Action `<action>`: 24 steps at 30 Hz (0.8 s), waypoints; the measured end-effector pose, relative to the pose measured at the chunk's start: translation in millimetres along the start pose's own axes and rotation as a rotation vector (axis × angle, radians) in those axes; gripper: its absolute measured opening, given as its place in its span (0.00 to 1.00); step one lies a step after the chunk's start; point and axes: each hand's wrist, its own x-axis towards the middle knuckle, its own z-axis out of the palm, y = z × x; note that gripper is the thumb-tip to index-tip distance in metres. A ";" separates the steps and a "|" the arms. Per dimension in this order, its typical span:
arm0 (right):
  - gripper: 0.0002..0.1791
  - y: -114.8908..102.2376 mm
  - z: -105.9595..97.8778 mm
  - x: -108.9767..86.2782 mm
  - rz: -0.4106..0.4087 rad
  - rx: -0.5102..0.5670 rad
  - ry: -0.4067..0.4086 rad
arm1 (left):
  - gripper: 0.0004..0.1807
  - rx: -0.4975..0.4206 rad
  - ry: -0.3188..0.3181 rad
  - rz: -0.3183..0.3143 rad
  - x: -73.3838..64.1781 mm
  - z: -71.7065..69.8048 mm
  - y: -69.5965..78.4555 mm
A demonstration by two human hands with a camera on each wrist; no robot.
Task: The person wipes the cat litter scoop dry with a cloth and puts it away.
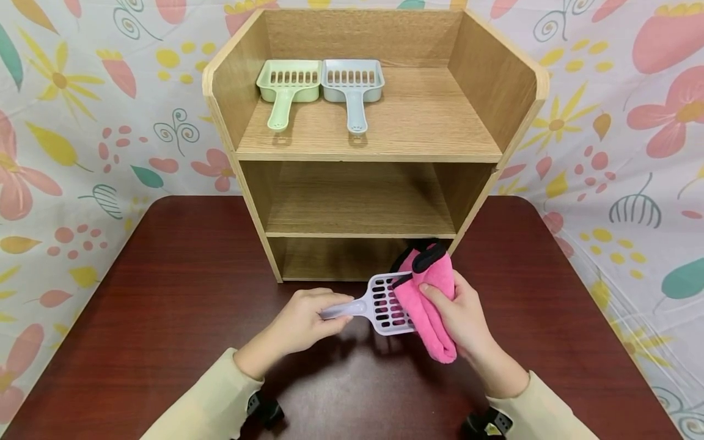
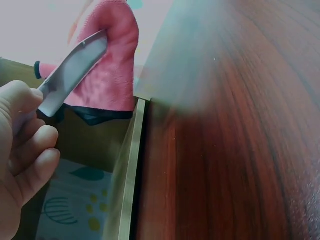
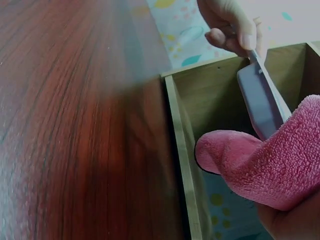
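My left hand point(image 1: 310, 318) grips the handle of a pale lilac slotted litter scoop point(image 1: 379, 321), held above the table in front of the shelf. In my right hand point(image 1: 467, 311) is a bunched pink cloth point(image 1: 426, 318) with black edging, the thumb lying over its front. The cloth wraps the scoop's right end and covers part of its slots. From the left wrist, the scoop point(image 2: 75, 70) shows edge-on against the cloth point(image 2: 112, 75). The right wrist view has the scoop's underside point(image 3: 260, 102) meeting the cloth point(image 3: 280, 165), with the left hand point(image 3: 232, 25) behind.
A wooden shelf unit point(image 1: 368, 157) stands at the back of the dark red table point(image 1: 181, 318). On its top level, at the left, a green scoop point(image 1: 282, 110) and a blue scoop point(image 1: 354, 110) rest side by side on matching trays. Patterned cloth point(image 1: 99, 153) hangs behind.
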 end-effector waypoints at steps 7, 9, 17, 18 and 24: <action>0.17 -4.8 9.6 -11.1 0.070 0.182 -0.012 | 0.11 0.001 0.174 0.008 1.5 5.5 -0.7; 0.16 -5.6 14.4 -16.0 0.090 0.272 -0.029 | 0.10 -0.009 0.208 -0.005 2.3 6.9 0.4; 0.16 -11.4 32.5 -27.3 0.099 0.647 0.017 | 0.14 -0.039 0.270 -0.098 1.6 22.3 7.7; 0.18 -11.6 35.7 -28.0 0.094 0.693 0.022 | 0.14 -0.035 0.279 -0.112 1.5 25.2 9.1; 0.30 -7.9 59.6 -32.6 0.101 0.812 0.094 | 0.13 -0.013 0.341 -0.132 1.2 42.7 16.6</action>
